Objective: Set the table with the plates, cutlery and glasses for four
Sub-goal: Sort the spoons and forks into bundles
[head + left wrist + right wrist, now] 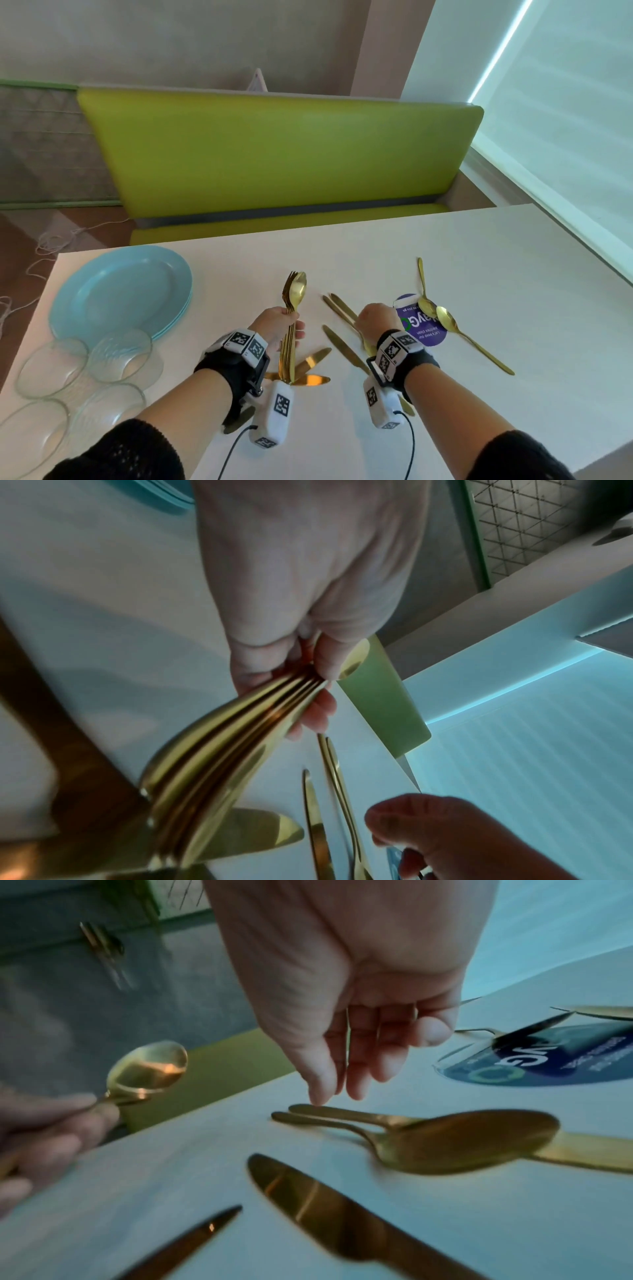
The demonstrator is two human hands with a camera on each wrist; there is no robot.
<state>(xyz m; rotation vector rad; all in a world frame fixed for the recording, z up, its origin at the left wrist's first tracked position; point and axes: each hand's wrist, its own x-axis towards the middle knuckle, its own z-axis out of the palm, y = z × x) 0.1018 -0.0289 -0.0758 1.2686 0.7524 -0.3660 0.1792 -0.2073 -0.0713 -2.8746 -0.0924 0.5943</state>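
Observation:
My left hand grips a bundle of gold forks and spoons upright above the white table; in the left wrist view the bundle fans out towards the camera. My right hand hangs with straight fingers pointing down, one fingertip touching the handle ends of two gold pieces. A gold spoon and a knife lie beneath it. More knives lie under my left wrist. Two spoons rest at the right.
A stack of light-blue plates sits at the table's left, with several clear glass bowls in front of it. A purple round sticker is on the tabletop. A green bench runs behind the table's far edge.

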